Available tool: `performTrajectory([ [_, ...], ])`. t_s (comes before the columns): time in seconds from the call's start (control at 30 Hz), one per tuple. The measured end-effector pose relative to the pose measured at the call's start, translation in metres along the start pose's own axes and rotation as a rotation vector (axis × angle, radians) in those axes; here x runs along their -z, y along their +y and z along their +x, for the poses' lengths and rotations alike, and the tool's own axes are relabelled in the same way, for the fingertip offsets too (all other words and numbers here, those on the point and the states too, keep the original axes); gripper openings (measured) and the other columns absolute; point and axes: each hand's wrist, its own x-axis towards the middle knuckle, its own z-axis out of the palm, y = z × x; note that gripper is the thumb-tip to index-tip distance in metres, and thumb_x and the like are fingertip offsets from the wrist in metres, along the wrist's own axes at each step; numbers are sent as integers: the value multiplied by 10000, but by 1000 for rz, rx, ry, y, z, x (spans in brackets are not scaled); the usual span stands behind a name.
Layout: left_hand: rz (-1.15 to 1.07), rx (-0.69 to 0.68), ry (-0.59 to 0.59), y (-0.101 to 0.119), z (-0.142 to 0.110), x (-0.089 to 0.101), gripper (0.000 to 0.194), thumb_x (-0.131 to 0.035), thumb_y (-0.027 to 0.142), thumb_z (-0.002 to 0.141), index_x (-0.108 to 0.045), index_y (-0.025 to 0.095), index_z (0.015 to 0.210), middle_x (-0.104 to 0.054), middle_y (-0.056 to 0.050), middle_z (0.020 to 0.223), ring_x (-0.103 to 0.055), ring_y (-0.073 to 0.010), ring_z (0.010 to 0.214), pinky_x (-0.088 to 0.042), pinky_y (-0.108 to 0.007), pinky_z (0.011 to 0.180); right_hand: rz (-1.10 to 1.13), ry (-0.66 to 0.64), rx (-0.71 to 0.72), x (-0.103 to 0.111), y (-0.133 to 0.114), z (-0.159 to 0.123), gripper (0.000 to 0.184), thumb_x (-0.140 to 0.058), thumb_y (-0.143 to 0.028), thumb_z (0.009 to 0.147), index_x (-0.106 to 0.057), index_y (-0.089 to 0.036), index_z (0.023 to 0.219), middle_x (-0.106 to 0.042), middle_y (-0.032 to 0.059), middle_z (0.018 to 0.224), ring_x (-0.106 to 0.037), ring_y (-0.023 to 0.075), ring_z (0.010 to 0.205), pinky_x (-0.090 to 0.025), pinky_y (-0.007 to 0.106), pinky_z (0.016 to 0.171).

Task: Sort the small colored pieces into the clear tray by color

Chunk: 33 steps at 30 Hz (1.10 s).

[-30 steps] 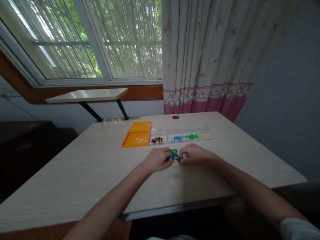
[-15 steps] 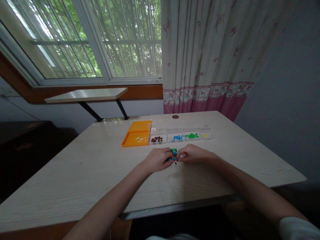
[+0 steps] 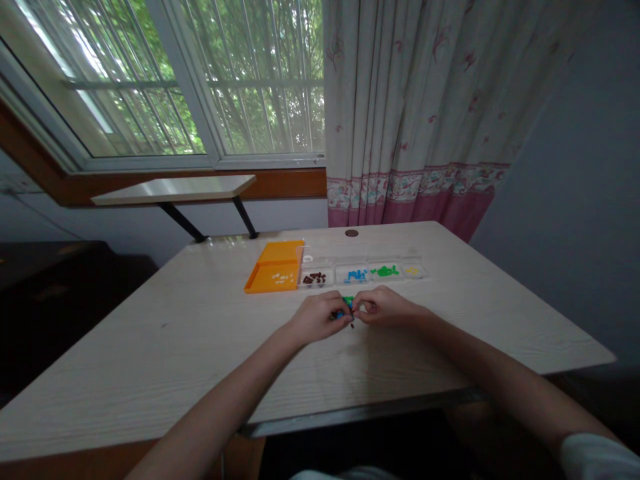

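I can read no brand, label or writing anywhere in my view. The small block piece [image 3: 347,303], green, blue and dark, sits between the hands, low over the near middle of the table [image 3: 200,360]. My left hand [image 3: 320,316] holds its left side with curled fingers; my right hand [image 3: 383,307] has thumb and forefinger drawn narrow at its right side, though I cannot tell whether they grip a part. A dark bit [image 3: 352,325] shows just below the fingertips. Beyond the hands lies a row: the open orange case [image 3: 273,270] with white bits at left, then clear trays [image 3: 330,275] with brown, blue, green and yellow bits [image 3: 412,271] going right. The table's near edge runs well apart from the hands, and bare tabletop spreads left and right of them. At the far left, a raised shelf [image 3: 175,189] stands on black legs.
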Motion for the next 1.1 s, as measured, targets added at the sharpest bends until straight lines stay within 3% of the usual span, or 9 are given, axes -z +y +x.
performTrajectory([
  [0.4,-77,77,181,-1,3,-4,159,-530,285,791,-640,176,827,-606,-41,802,-556,-130,756,-426,-226,659,45,128,5,-6,4,0,165,-527,-305,756,-604,-172,815,-439,-73,461,-367,52,412,-284,159,470],
  [0.67,-86,55,240,-2,4,0,128,-538,243,775,-640,173,810,-597,-35,755,-555,-126,733,-433,-231,663,36,132,-14,-4,4,1,203,-495,-332,786,-602,-178,865,-442,-68,482,-378,62,425,-280,164,472],
  [0.9,-55,195,613,-14,1,14,136,-538,252,780,-634,164,820,-604,-30,745,-531,-104,655,-426,-210,601,-121,48,-59,7,10,0,185,-483,-265,789,-640,-188,850,-542,-27,545,-454,81,481,-296,175,518],
  [1.1,25,187,776,-16,-1,22,130,-554,262,781,-634,159,784,-605,-19,707,-510,-89,600,-422,-198,575,-164,-118,-37,4,11,2,235,-460,-231,795,-655,-239,927,-653,6,711,-548,111,594,-347,192,589],
])
